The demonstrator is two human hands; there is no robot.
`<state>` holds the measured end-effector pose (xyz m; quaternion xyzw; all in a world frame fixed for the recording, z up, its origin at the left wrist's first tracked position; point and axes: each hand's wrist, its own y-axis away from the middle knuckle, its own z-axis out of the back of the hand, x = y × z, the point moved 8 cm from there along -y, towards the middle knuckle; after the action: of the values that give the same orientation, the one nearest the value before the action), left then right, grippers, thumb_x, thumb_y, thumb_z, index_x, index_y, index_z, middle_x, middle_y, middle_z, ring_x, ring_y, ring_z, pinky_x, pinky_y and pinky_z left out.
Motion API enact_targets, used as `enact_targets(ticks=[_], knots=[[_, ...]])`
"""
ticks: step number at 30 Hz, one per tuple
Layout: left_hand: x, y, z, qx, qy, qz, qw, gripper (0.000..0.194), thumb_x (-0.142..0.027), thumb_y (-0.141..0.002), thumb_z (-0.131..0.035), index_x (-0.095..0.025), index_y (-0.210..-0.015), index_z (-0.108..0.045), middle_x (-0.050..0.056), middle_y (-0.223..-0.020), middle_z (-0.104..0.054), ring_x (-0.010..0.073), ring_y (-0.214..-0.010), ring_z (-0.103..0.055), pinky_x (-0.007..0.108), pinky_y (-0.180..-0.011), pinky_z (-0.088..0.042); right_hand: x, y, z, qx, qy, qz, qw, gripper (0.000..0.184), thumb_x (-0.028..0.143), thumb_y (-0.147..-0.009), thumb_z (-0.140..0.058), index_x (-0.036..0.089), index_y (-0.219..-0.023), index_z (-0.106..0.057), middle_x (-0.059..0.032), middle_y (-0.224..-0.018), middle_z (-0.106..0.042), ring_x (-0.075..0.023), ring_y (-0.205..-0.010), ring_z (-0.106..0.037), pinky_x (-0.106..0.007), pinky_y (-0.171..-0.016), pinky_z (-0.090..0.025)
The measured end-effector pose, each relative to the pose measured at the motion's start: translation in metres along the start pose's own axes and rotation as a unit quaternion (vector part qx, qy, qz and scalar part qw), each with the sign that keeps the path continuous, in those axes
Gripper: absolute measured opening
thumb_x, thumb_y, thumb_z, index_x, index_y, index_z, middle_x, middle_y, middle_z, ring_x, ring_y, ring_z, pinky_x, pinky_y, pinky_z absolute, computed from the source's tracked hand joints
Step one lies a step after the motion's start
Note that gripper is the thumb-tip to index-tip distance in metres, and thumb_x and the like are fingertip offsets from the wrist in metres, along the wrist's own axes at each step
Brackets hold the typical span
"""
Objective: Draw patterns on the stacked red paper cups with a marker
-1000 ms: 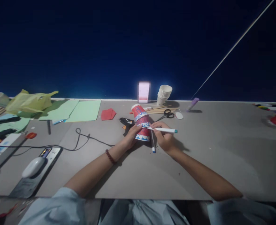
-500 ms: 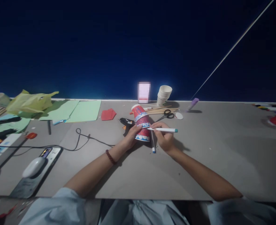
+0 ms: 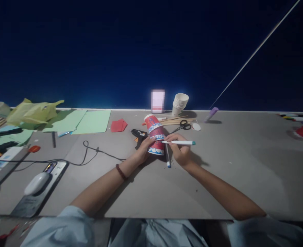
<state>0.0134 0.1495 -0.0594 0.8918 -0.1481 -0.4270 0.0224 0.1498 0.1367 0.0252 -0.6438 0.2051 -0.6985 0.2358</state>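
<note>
My left hand [image 3: 143, 151] is closed round the lower left side of a tilted stack of paper cups [image 3: 155, 132], coloured red with blue and white patterned bands. A white marker [image 3: 179, 142] with a teal end is pinched in my right hand [image 3: 180, 152], its tip at the right side of the stack. Whether the tip touches the paper I cannot tell. Below that hand a second marker [image 3: 168, 161] with a blue end lies on the table. Just behind my left hand rests a black glue gun [image 3: 139, 134], partly covered.
Black scissors [image 3: 183, 125], wooden sticks [image 3: 172, 121] and stacked white cups [image 3: 180, 104] stand or lie behind the hands. Red paper [image 3: 119, 125] and green sheets [image 3: 92, 121] lie left. A cable [image 3: 105, 153] crosses toward the power strip [image 3: 6, 164], near a phone [image 3: 56, 175].
</note>
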Motion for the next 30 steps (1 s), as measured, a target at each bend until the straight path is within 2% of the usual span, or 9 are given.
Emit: enact_targets(ticks=[11,30], knots=[[-0.0011,0.0008,-0.0004,-0.006,0.003,0.0,1.0,0.043,-0.04,-0.073,-0.08,-0.012,-0.105,-0.073,0.01,-0.097,-0.076,0.0219,-0.084,-0.069,0.033,-0.085,-0.05,-0.0095,0.0038,0.0017,-0.009,0.026,-0.012,1.0,0.012,0.016,-0.084,-0.056,0.023,-0.08,-0.064,-0.0033,-0.083,-0.069,-0.0207,-0.083,-0.067,-0.037,-0.08,-0.057],[0.0005,0.0004,-0.0007,0.002,-0.002,0.003,1.0,0.047,-0.043,-0.075,-0.079,-0.011,-0.109,-0.072,0.011,-0.103,-0.075,0.0229,-0.089,-0.07,0.034,-0.086,-0.051,-0.0024,-0.0003,0.0025,-0.015,-0.006,-0.006,1.0,0.011,0.018,-0.082,-0.058,0.024,-0.074,-0.062,-0.0033,-0.078,-0.068,-0.0216,-0.08,-0.067,-0.04,-0.081,-0.059]])
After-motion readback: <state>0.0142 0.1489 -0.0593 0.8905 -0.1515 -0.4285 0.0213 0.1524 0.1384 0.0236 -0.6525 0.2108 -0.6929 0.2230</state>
